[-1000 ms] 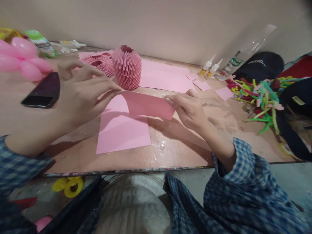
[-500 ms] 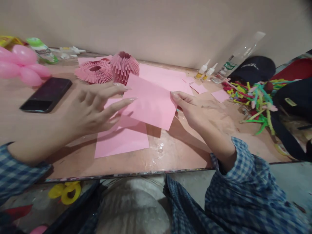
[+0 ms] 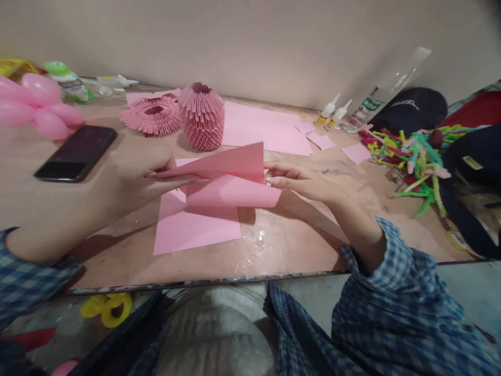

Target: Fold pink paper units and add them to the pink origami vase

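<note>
A pink sheet of paper [image 3: 230, 189] is held above the table, bent into a loose V with its open side to the right. My left hand [image 3: 136, 180] pinches its left end between thumb and fingers. At the right end, my right hand [image 3: 291, 176] has its thumb and fingertips closed at the sheet's edge. Another pink sheet [image 3: 199, 230] lies flat on the table below, partly covered. Behind the hands stand a folded-paper vase shape [image 3: 202, 120] and a flat ring of folded pink paper pieces [image 3: 151, 116].
A phone [image 3: 76, 153] and pink balloons [image 3: 43, 102] are at left. A large pink sheet [image 3: 266, 128] lies at the back. Glue bottles [image 3: 332, 112], a plastic bottle [image 3: 370, 107], pipe cleaners [image 3: 415, 162] and dark caps [image 3: 410, 109] are on the right. The table edge [image 3: 211, 282] runs nearest me.
The held sheet has gone from nearly flat to bent over. My left hand has closed from spread fingers onto its left end, and my right hand has shifted slightly lower along the edge.
</note>
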{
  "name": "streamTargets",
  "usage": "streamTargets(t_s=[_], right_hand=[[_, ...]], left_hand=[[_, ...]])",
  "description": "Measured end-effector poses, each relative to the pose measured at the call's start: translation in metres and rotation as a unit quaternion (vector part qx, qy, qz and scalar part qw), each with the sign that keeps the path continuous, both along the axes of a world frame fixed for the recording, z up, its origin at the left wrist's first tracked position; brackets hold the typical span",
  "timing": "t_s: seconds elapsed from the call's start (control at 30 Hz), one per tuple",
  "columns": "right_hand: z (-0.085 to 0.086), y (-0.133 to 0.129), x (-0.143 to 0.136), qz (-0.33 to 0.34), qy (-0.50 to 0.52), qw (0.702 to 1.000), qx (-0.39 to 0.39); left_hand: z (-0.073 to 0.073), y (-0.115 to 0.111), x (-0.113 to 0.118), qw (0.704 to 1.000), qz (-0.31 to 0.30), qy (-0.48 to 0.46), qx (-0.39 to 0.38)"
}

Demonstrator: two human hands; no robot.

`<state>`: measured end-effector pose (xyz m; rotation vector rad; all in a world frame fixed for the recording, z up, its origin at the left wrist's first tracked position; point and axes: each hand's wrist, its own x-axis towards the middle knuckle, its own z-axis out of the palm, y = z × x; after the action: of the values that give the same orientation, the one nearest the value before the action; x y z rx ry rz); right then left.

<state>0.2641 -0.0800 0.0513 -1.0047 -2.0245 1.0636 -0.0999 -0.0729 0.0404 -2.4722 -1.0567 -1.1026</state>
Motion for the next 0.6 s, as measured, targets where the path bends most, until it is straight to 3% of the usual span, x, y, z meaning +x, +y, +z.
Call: streamTargets(t_s=[0.13,0.37,0.47,0.53,0.6], right_hand=[[0.003,0.000,-0.004,0.045,0.017,0.987,-0.154],[-0.007,-0.008,-0.025,0.081,0.055,0.972,-0.213],[-0.009,-0.009,-0.028,0.060,0.084,0.962,-0.251],[-0.009,-0.009,-0.030,0.036,0.117,0.948,-0.294],[-0.009,-0.010,-0.033,0.017,0.161,0.928,-0.334]], left_hand=[[0.003,-0.007,0.006,0.998,-0.030,0.007,-0.046],[0.003,-0.008,0.004,0.985,0.042,-0.081,-0.144],[0.002,-0.002,0.009,0.973,0.050,-0.122,-0.187],[0.000,0.002,0.011,0.978,0.025,-0.146,-0.145],[0.000,0.002,0.010,0.994,0.006,-0.103,-0.041]])
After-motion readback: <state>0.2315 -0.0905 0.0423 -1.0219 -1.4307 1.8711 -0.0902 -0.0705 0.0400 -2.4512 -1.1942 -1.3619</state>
